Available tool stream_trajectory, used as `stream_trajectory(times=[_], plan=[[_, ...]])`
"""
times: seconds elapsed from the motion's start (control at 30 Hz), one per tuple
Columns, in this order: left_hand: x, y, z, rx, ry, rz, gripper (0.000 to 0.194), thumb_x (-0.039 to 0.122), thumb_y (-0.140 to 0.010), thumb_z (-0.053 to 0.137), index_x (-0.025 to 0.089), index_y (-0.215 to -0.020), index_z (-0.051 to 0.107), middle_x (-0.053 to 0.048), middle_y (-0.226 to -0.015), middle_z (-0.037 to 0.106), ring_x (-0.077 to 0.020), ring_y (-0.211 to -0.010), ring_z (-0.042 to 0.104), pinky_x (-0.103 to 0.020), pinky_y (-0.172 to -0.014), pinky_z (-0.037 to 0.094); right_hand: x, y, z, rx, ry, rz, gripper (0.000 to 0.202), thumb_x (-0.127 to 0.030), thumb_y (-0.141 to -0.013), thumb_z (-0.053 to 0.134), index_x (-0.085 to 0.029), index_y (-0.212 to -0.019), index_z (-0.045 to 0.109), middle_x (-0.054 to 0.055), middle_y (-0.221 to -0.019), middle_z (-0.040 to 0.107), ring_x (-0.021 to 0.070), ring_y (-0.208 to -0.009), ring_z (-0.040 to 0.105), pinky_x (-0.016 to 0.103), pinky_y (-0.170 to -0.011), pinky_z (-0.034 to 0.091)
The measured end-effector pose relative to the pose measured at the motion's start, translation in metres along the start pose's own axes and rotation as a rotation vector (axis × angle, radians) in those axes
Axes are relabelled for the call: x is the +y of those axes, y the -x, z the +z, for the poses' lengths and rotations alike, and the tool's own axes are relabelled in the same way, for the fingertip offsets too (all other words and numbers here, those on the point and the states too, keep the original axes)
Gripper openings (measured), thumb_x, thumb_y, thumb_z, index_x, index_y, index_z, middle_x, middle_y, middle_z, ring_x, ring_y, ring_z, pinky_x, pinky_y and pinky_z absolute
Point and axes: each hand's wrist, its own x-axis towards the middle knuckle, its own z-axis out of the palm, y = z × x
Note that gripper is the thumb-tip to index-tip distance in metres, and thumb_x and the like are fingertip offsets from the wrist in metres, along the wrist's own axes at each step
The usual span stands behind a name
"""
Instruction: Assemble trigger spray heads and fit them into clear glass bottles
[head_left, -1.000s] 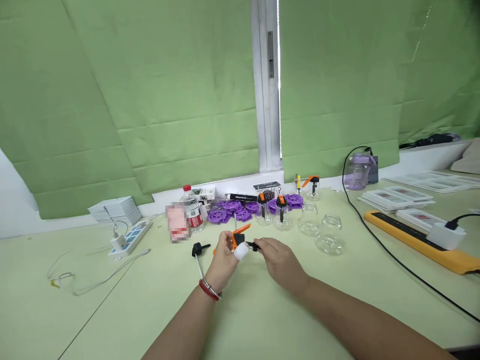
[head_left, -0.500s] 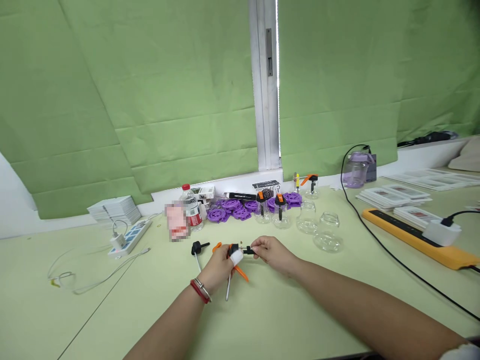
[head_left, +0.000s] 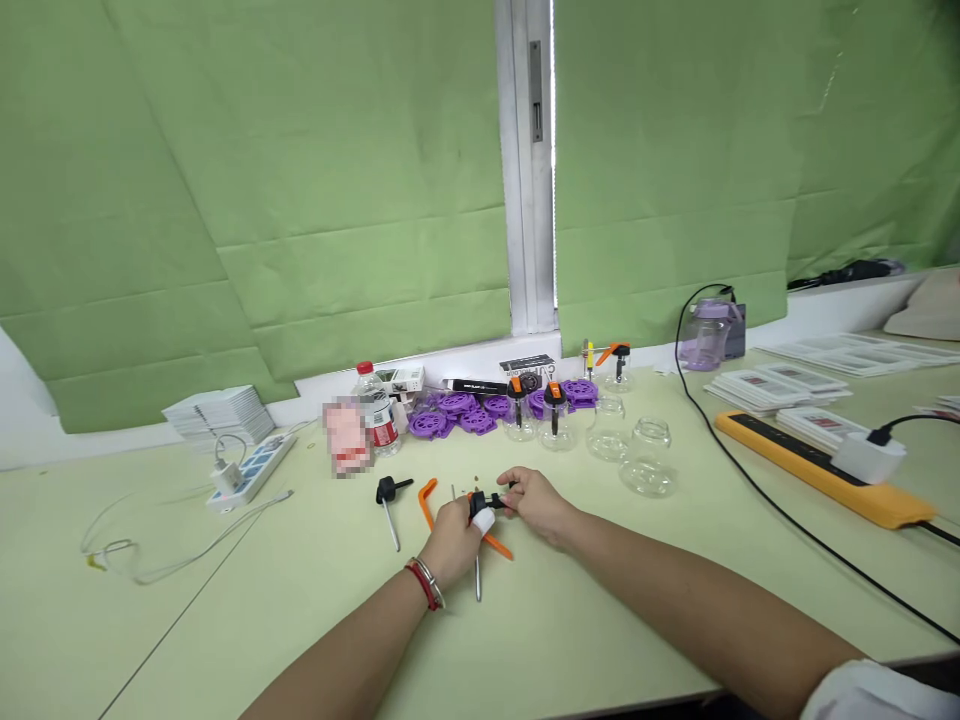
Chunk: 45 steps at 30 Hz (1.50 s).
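Over the table, the left hand grips, and the right hand pinches at its 3 o'clock end, a black pump at 6 o'clock from centre frame. Its long axis runs 9-to-3; the orange lever points to 4, the rod to 6.

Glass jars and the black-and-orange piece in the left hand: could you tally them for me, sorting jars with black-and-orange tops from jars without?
Jars with black-and-orange tops: 3
Jars without tops: 2
Black-and-orange piece in the left hand: 1
Total: 6
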Motion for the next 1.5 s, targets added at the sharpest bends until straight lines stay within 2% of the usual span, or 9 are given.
stream_trajectory(times=[0.13, 0.33, 0.73, 1.1, 1.23, 1.4, 1.5], plan=[[-0.001, -0.002, 0.005, 0.019, 0.006, -0.005, 0.02, 0.033, -0.078, 0.047, 0.015, -0.076, 0.056, -0.003, -0.069, 0.055, -0.0159, -0.063, 0.048, -0.025, -0.055, 0.033, 0.004, -0.003, 0.005, 0.001, 0.009, -0.012, 0.019, 0.0, -0.074, 0.051, -0.014, -0.085, 0.057, -0.005, -0.055, 0.052, 0.0088, -0.051, 0.051, 0.022, -0.058, 0.041], [-0.006, -0.006, 0.007, 0.056, 0.044, -0.102, 0.024, 0.038, -0.075, 0.051, 0.015, -0.069, 0.054, -0.001, -0.062, 0.05, -0.0131, -0.057, 0.042, -0.024, -0.056, 0.033, 0.01, -0.005, 0.004, -0.011, 0.077, -0.102, 0.013, -0.004, -0.074, 0.049, -0.015, -0.071, 0.054, -0.004, -0.057, 0.053, 0.009, -0.054, 0.051, 0.022, -0.058, 0.041], [0.0, -0.004, 0.003, 0.064, 0.029, -0.107, 0.03, 0.043, -0.077, 0.047, 0.016, -0.066, 0.05, 0.003, -0.057, 0.04, -0.0109, -0.051, 0.036, -0.024, -0.052, 0.027, 0.01, -0.006, 0.006, -0.009, 0.153, -0.145, 0.011, -0.008, -0.074, 0.05, -0.018, -0.078, 0.054, -0.005, -0.055, 0.05, 0.0104, -0.054, 0.05, 0.022, -0.055, 0.038], [-0.014, -0.007, 0.0, 0.127, 0.007, -0.163, 0.021, 0.035, -0.074, 0.053, 0.017, -0.064, 0.05, 0.002, -0.054, 0.046, -0.013, -0.052, 0.043, -0.028, -0.055, 0.03, 0.007, -0.011, 0.021, -0.022, 0.111, -0.105, 0.013, -0.005, -0.074, 0.052, -0.016, -0.072, 0.057, -0.004, -0.051, 0.05, 0.0106, -0.051, 0.05, 0.024, -0.057, 0.041], [-0.018, -0.008, -0.002, 0.127, -0.005, -0.2, 0.021, 0.035, -0.074, 0.053, 0.017, -0.064, 0.05, 0.002, -0.053, 0.045, -0.0125, -0.049, 0.04, -0.027, -0.051, 0.028, 0.01, -0.017, 0.026, -0.023, 0.097, -0.082, 0.009, -0.009, -0.073, 0.057, -0.017, -0.069, 0.058, -0.004, -0.052, 0.052, 0.0109, -0.051, 0.05, 0.024, -0.057, 0.041], [-0.018, -0.009, -0.004, 0.139, -0.001, -0.219, 0.025, 0.039, -0.075, 0.052, 0.018, -0.061, 0.047, 0.002, -0.053, 0.044, -0.0119, -0.048, 0.038, -0.027, -0.048, 0.026, 0.012, -0.018, 0.024, -0.027, 0.092, -0.117, 0.014, -0.007, -0.072, 0.055, -0.018, -0.079, 0.057, -0.005, -0.056, 0.052, 0.0103, -0.054, 0.051, 0.022, -0.056, 0.041], [-0.016, -0.009, -0.003, 0.154, -0.008, -0.232, 0.026, 0.039, -0.075, 0.051, 0.018, -0.06, 0.046, 0.002, -0.053, 0.044, -0.0115, -0.048, 0.036, -0.027, -0.048, 0.026, 0.014, -0.017, 0.023, -0.042, 0.072, -0.129, 0.013, -0.004, -0.071, 0.051, -0.017, -0.073, 0.055, -0.005, -0.058, 0.051, 0.0097, -0.054, 0.051, 0.022, -0.057, 0.041]])
